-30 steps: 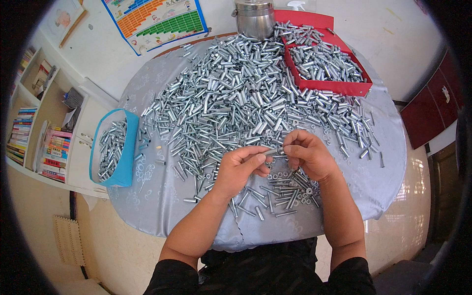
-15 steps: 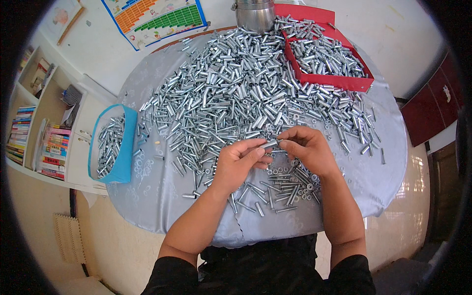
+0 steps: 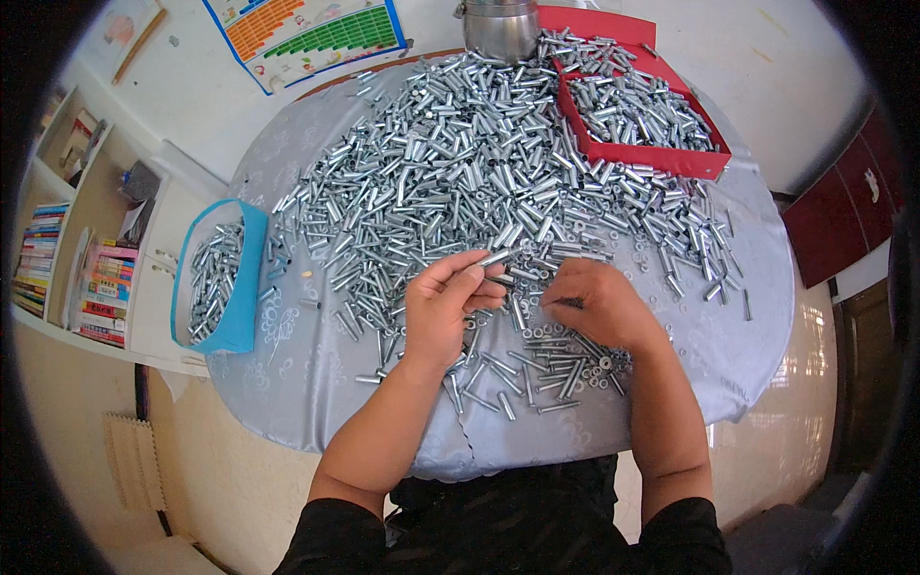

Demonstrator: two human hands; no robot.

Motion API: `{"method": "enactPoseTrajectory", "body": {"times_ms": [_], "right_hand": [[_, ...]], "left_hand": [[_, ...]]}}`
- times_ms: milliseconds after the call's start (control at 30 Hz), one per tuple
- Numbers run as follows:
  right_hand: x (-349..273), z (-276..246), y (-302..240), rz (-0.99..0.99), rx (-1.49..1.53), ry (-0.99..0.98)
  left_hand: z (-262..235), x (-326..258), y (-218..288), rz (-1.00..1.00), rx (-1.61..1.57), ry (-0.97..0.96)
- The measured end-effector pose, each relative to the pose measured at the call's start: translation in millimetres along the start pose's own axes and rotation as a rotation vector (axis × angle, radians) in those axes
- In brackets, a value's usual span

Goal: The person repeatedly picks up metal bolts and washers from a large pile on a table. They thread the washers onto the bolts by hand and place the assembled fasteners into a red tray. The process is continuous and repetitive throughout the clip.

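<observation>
At near centre, bolts point(image 3: 559, 408): loose, nearer than both hands.
Left hand point(image 3: 439, 309): clamped on a metal sleeve point(image 3: 493, 258), now its sole support, I judge.
Right hand point(image 3: 606, 302): withdrawn from that sleeve, near the washers point(image 3: 605, 363); fingers curled, contents I cannot tell.
Far pile point(image 3: 431, 177): beyond both hands.

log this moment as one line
left hand: holds metal cylinder | right hand: apart from left, grip unclear | metal pile: spread across table | blue bin: holds metal parts | red box: holds metal parts
</observation>
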State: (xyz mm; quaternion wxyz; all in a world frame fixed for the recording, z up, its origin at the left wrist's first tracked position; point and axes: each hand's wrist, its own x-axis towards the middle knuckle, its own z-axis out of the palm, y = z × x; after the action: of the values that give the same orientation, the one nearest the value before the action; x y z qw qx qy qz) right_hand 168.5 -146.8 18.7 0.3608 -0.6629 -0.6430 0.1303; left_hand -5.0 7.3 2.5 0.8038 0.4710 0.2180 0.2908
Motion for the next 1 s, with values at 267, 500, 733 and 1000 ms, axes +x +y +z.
{"method": "enactPoseTrajectory", "body": {"times_ms": [267, 500, 733, 1000], "right_hand": [[4, 13, -7, 0.067, -0.233, -0.007], [7, 23, -5, 0.106, -0.319, 0.016], [11, 18, -5, 0.458, 0.651, 0.394], [11, 16, -7, 0.428, 0.880, 0.366]], "left_hand": [[2, -1, 0, -0.015, 0.005, -0.021], [2, -1, -2, -0.011, 0.025, -0.017], [6, -4, 0, 0.006, 0.117, -0.052], [7, -5, 0, 0.013, 0.167, -0.096]]}}
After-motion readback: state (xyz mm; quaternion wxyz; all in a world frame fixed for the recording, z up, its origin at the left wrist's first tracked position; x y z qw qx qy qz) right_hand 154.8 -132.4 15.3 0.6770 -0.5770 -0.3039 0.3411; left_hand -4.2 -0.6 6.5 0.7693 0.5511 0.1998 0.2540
